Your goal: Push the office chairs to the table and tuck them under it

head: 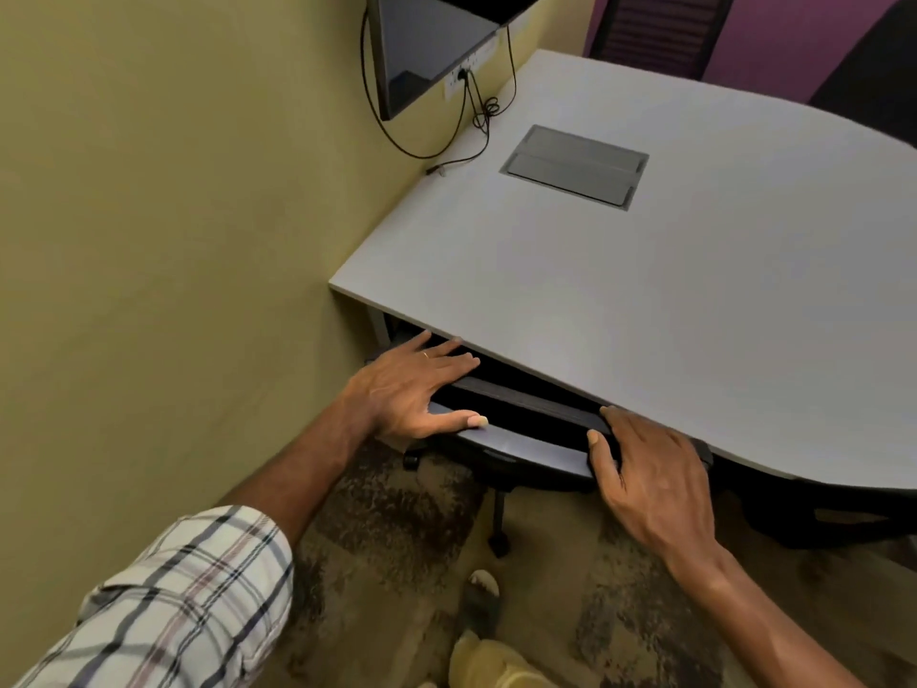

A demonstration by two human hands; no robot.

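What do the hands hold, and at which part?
The office chair, at the top edge of its backrest: right hand grips it, thumb in front; left hand presses with straight fingers.

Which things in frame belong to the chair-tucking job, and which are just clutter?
Job: chair, left hand, right hand, table, far chair.
Clutter: monitor, cables, table hatch.
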